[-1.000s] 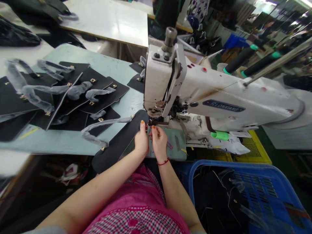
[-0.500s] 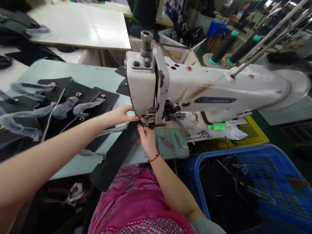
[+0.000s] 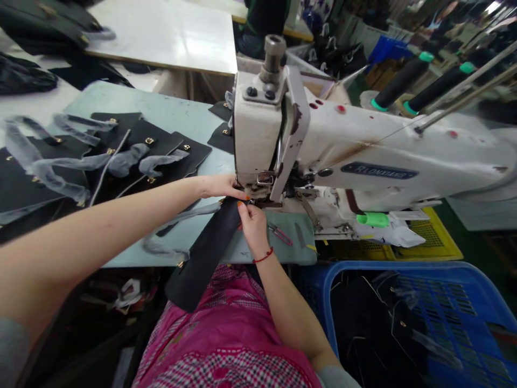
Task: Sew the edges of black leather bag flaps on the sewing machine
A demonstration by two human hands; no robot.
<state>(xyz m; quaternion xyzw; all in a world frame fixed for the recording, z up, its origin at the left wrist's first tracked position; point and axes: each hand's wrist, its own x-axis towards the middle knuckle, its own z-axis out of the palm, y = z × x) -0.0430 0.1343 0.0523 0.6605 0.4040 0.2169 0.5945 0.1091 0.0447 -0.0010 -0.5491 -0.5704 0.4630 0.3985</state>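
Note:
A long black leather-like panel (image 3: 210,245) runs from under the sewing machine head (image 3: 258,129) toward my lap, its near end hanging over the table edge. My left hand (image 3: 220,187) holds the panel at its far end, thumb lying on it close to the presser foot; its other fingers are partly hidden by the machine head. Just in front, my right hand (image 3: 253,225) pinches the panel's right edge, thumb and fingers together. The two hands nearly touch. Pink-handled thread snips (image 3: 280,235) lie on the table right of my right hand.
Black bag pieces (image 3: 161,140) with gold clasps and wrapped straps cover the left of the pale green table (image 3: 161,105). A blue basket (image 3: 335,275) of black pieces stands at lower right. Thread cones (image 3: 407,81) stand behind the machine. A person (image 3: 266,21) is beyond.
The view has shifted, so the machine and table appear further right. Both hands stay on the panel beside the presser foot, with the right thumb now closer to the left thumb.

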